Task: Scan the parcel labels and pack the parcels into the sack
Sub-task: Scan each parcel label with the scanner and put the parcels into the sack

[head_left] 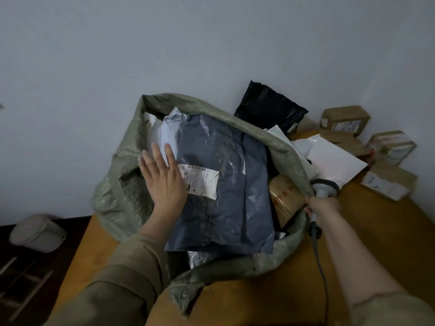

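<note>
The green woven sack (122, 184) lies open-mouthed on the wooden table (367, 234), already stuffed, with a large grey poly-mailer parcel (226, 184) lying across its mouth, its label (200, 182) facing up. This looks like the packing step — the left hand (162, 180), fingers straight and flat, presses the parcel's left edge down into the sack. The right hand (323, 208) grips the handheld scanner (326, 185) at the sack's rim. Next, probably: seat this parcel, then reach for the unpacked white mailer (334, 158) and cardboard boxes (343, 120) to the right.

Left hand (162, 182): lay flat on the grey parcel (226, 184) inside the sack (113, 184).
Right hand (323, 207): gripped the scanner (326, 185).
</note>
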Tool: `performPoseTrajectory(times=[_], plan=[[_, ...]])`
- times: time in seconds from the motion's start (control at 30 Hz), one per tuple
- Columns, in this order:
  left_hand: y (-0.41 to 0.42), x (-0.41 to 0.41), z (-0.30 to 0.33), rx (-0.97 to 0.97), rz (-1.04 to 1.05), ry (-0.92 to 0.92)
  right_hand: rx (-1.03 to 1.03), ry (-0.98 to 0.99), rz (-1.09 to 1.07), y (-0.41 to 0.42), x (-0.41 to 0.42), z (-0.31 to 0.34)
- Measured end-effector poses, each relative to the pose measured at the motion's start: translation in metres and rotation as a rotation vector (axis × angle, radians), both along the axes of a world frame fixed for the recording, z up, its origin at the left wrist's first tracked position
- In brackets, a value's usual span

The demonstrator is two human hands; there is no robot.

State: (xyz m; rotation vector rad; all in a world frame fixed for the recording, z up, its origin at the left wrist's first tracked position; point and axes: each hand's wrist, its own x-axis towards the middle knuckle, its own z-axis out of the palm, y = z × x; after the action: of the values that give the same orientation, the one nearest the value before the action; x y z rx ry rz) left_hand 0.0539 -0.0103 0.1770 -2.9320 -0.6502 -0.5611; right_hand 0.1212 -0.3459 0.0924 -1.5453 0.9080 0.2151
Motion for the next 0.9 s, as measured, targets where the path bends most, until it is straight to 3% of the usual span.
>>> performPoseTrajectory(times=[0.13, 0.2, 0.33, 0.43, 0.7, 0.9], plan=[[0.036, -0.032, -0.003, 0.061, 0.032, -0.046, -0.084, -0.025, 0.004, 0.023, -0.007, 0.021], [0.051, -0.05, -0.007, -0.042, 0.123, -0.081, -0.143, -0.036, 0.011, 0.04, -0.009, 0.034], [0.08, -0.08, -0.013, -0.659, 0.423, -0.105, -0.134, -0.089, 0.007, 0.08, -0.015, 0.059], [0.099, -0.091, -0.018, -0.961, 0.407, -0.108, -0.117, -0.171, 0.023, 0.11, -0.019, 0.075], [0.136, -0.069, 0.067, -1.08, 0.312, -0.491, -0.058, -0.472, 0.154, 0.203, -0.016, 0.144], [0.191, -0.069, 0.145, -0.978, 0.223, -0.752, 0.091, -0.747, 0.084, 0.232, 0.012, 0.228]])
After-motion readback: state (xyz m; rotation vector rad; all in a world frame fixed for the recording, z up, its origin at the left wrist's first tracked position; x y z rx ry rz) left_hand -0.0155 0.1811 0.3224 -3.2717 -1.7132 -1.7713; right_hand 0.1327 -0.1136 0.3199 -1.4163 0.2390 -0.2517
